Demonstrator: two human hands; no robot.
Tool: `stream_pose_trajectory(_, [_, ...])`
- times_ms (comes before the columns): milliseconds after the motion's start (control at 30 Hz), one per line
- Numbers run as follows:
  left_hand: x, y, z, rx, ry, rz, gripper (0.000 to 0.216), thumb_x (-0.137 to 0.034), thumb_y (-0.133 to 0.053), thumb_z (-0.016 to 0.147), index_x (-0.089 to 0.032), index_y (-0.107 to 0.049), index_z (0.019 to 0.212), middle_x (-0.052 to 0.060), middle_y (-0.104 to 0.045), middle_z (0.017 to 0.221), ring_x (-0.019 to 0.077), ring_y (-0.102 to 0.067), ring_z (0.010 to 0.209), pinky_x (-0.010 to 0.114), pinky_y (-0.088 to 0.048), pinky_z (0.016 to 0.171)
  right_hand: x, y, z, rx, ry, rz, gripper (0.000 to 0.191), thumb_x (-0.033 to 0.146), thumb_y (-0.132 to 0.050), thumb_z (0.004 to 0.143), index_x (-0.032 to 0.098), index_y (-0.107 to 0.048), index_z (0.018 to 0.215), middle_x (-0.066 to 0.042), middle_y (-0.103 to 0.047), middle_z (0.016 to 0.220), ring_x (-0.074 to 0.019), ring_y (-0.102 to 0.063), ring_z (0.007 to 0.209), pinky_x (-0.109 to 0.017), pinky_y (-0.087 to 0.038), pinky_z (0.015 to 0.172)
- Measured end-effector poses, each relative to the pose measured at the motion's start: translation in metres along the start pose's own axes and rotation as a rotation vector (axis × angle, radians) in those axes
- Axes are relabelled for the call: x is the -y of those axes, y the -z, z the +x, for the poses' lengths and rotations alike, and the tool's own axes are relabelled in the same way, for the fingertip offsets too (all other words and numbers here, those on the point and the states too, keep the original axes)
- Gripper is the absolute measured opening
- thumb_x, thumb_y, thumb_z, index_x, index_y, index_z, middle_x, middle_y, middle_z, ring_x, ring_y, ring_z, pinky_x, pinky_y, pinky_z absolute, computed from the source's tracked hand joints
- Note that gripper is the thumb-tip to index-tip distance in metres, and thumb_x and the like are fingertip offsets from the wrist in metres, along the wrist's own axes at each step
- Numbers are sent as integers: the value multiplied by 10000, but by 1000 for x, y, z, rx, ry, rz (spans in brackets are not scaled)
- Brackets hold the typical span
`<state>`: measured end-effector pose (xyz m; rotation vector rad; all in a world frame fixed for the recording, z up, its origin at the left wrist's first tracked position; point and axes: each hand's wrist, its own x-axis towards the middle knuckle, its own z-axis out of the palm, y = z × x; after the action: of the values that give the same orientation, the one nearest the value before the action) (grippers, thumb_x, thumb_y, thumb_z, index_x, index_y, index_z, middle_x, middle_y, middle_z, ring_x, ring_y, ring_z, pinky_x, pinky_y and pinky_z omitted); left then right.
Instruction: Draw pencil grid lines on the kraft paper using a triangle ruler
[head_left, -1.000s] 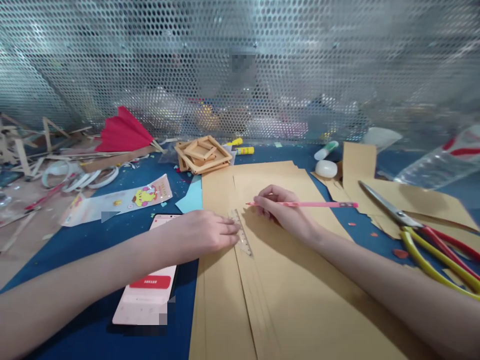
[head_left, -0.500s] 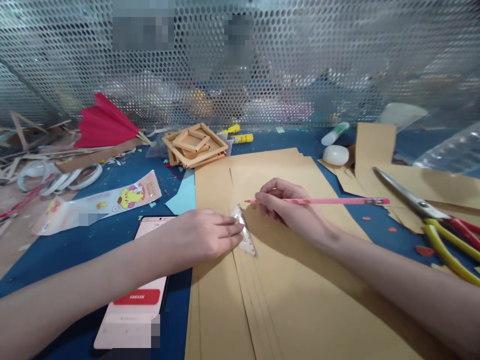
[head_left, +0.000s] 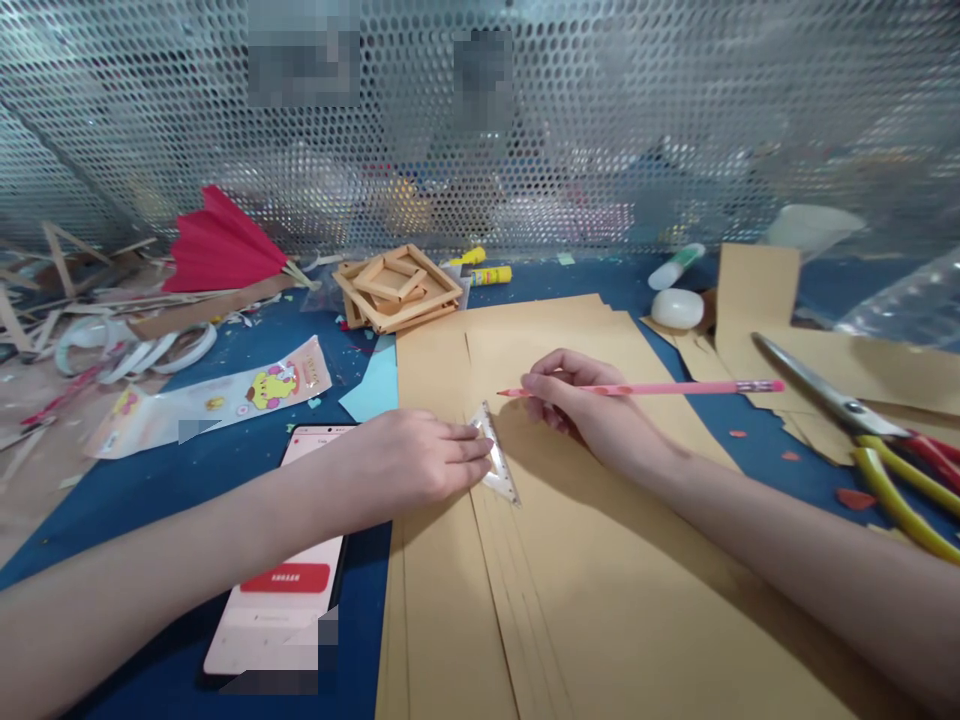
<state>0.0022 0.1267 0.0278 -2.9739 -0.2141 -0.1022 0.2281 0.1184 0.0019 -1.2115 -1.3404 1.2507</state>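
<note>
While the left hand (head_left: 420, 462) lays its fingers (head_left: 469, 452) flat and together on the ruler (head_left: 501, 465), the right hand (head_left: 592, 415) has its fingers clamped on a pencil (head_left: 675, 387), tip just beyond the left fingertips, above the paper (head_left: 600, 600).

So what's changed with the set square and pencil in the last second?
The clear set square touched by the left hand has turned: earlier it showed as a thin strip on the brown paper, now its triangular face shows. Nothing let go. The right hand keeps the pink pencil, tip near the square's top corner. Phone and scissors unmoved.
</note>
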Motion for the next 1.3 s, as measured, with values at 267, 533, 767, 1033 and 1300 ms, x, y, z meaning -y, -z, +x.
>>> stream_pose_trajectory(267, [0, -1, -1, -1, -10, -7, 296, -88, -370, 964, -111, -578, 1173, 62, -600, 1242, 177, -563, 1155, 288, -473, 927, 0, 0, 1, 15, -6, 2, 206, 346, -631, 818, 179, -536, 744, 17, -583, 593, -74, -441, 506, -219, -328, 472])
stream_pose_trajectory(533, [1, -2, -1, -16, -4, -16, 302, -88, -356, 971, -117, -584, 1167, 54, -611, 1227, 174, -564, 1153, 281, -471, 910, 2, -2, -1, -42, -22, -70, 185, 332, -646, 801, 183, -537, 787, 18, -580, 623, -76, -448, 520, -217, -325, 468])
stream_pose_trajectory(767, [3, -3, 0, -31, -18, -28, 325, -95, -315, 983, -113, -594, 1147, 51, -616, 1220, 168, -570, 1141, 277, -471, 901, 8, -6, -4, -81, -22, -198, 244, 296, -676, 765, 186, -470, 690, 62, -504, 550, -66, -425, 501, -210, -293, 438])
stream_pose_trajectory(1033, [4, -6, -1, -35, -15, -23, 286, -127, -373, 977, -146, -597, 1153, 48, -608, 1233, 146, -568, 1142, 256, -462, 917, 0, -5, -3, -51, 20, -253, 233, 223, -655, 756, 186, -454, 644, 46, -532, 574, -77, -430, 537, -221, -309, 469])
stream_pose_trajectory(1300, [5, -7, -1, -58, -24, -12, 302, -109, -350, 976, -129, -607, 1134, 52, -619, 1215, 159, -580, 1125, 272, -471, 906, -2, -5, -2, -25, 6, -245, 230, 249, -653, 767, 191, -455, 664, 43, -533, 591, -81, -433, 539, -225, -314, 464])
